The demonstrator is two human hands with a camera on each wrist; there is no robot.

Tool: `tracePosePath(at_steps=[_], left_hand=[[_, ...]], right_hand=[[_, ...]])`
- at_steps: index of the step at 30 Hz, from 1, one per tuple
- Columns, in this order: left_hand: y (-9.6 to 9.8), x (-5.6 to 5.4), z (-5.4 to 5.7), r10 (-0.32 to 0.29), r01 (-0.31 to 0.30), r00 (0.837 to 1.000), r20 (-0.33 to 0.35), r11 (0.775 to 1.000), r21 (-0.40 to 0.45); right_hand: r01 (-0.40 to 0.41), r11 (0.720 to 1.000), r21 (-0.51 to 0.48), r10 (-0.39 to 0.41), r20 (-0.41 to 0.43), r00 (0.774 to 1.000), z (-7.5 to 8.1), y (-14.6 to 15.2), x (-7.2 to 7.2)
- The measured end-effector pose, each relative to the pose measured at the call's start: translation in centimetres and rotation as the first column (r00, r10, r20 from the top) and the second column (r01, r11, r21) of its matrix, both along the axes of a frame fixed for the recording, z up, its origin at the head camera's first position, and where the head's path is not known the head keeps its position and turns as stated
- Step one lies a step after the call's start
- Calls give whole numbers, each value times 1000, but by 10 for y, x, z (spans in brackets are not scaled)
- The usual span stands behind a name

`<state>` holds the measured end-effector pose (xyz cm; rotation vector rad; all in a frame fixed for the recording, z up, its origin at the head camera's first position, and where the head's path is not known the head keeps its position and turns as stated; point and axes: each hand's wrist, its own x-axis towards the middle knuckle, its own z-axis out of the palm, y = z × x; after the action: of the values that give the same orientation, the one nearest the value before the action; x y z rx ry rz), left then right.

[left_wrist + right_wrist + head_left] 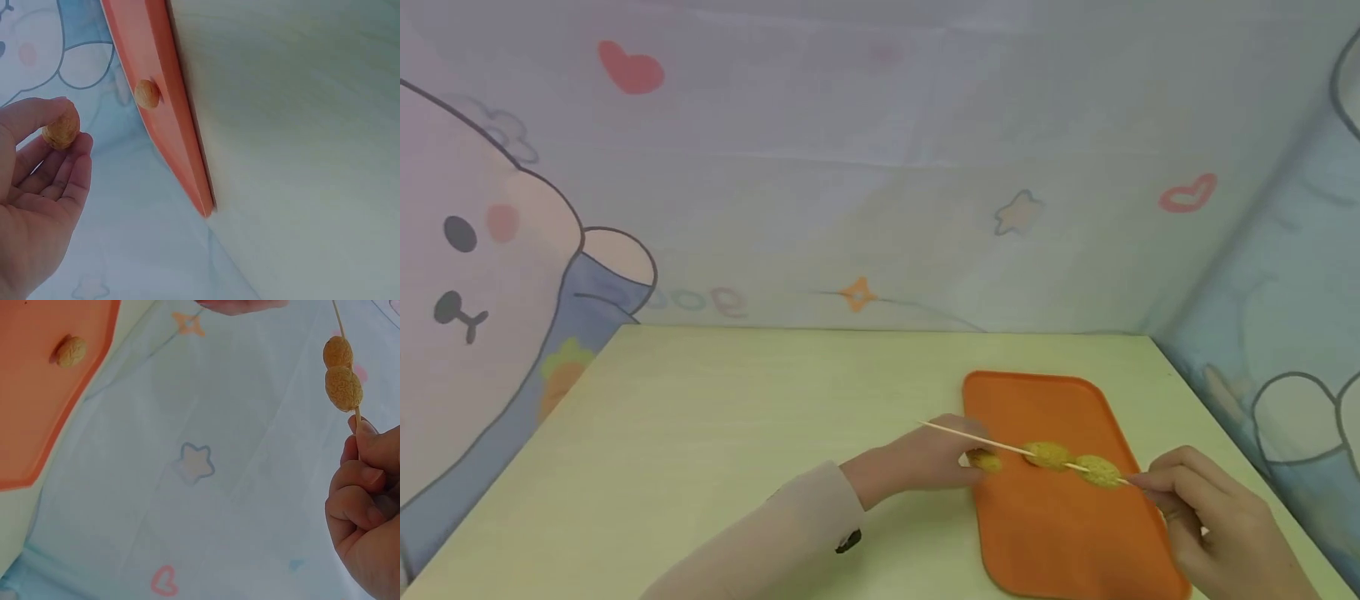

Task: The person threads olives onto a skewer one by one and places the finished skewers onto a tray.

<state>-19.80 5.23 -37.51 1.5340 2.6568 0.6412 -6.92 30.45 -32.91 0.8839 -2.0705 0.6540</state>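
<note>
In the head view my right hand [1221, 521] grips the lower end of a thin wooden skewer [958, 432], which slants up to the left above the orange tray [1033, 533]. Two wrinkled, yellow-brown food balls [344, 389] are threaded on it, just above the fingertips. My left hand [936, 458] is over the tray's left edge and pinches a similar ball [61, 128] between thumb and fingers, beside the skewer but apart from it. Another loose ball [72, 352] lies on the tray; in the head view I cannot clearly separate it from the skewered ones.
The tray lies on the right part of a pale yellow-green table [737, 417]. A cartoon-printed cloth [850, 167] stands behind the table and along its right side. A small black item [848, 542] shows at the left sleeve cuff.
</note>
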Motion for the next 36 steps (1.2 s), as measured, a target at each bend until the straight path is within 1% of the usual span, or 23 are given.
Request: tracePosePath(at_steps=[3, 6, 8, 11, 15, 16, 19, 23, 25, 28, 31, 33, 36], left_hand=[[-20, 5, 4, -14, 14, 1000, 5, 999, 31], [-40, 11, 6, -15, 12, 999, 38, 998, 65], [-51, 14, 6, -15, 10, 998, 66, 997, 73], [-67, 18, 6, -12, 5, 995, 102, 997, 71], [-87, 24, 6, -16, 8, 996, 86, 996, 89], [-92, 25, 7, -16, 8, 997, 77, 995, 97], [-107, 30, 11, 9, -20, 996, 86, 992, 124], [-125, 35, 14, 54, -77, 991, 126, 980, 182], [-133, 37, 13, 71, -99, 989, 133, 972, 213], [-141, 40, 12, 97, -129, 985, 143, 963, 236], [-148, 43, 11, 97, -133, 985, 144, 955, 265], [-151, 45, 10, 93, -130, 986, 140, 949, 287], [-154, 48, 8, 84, -123, 988, 133, 939, 321]], right_hand=[[-18, 1000, -5, 18, 5, 1000, -2, -4, -4], [-28, 1000, 9, 28, 13, 1000, -6, -6, -8], [-26, 999, 24, 26, 16, 1000, -9, -6, -10], [-45, 999, 25, 44, 19, 999, -13, -9, -13], [-90, 996, 5, 90, 63, 994, -14, -14, -14], [-90, 996, 9, 88, 84, 993, -14, -16, -14], [-106, 994, 8, 105, 111, 988, -16, -19, -15], [-119, 993, 24, 115, 112, 987, -21, -23, -19], [-119, 992, 33, 114, 113, 987, -24, -24, -21], [-125, 991, 35, 120, 125, 985, -29, -24, -24], [-129, 991, 39, 123, 132, 984, -34, -23, -27], [-149, 989, 20, 145, 134, 980, -38, -23, -30], [-159, 987, 12, 156, 140, 978, -43, -23, -32]])
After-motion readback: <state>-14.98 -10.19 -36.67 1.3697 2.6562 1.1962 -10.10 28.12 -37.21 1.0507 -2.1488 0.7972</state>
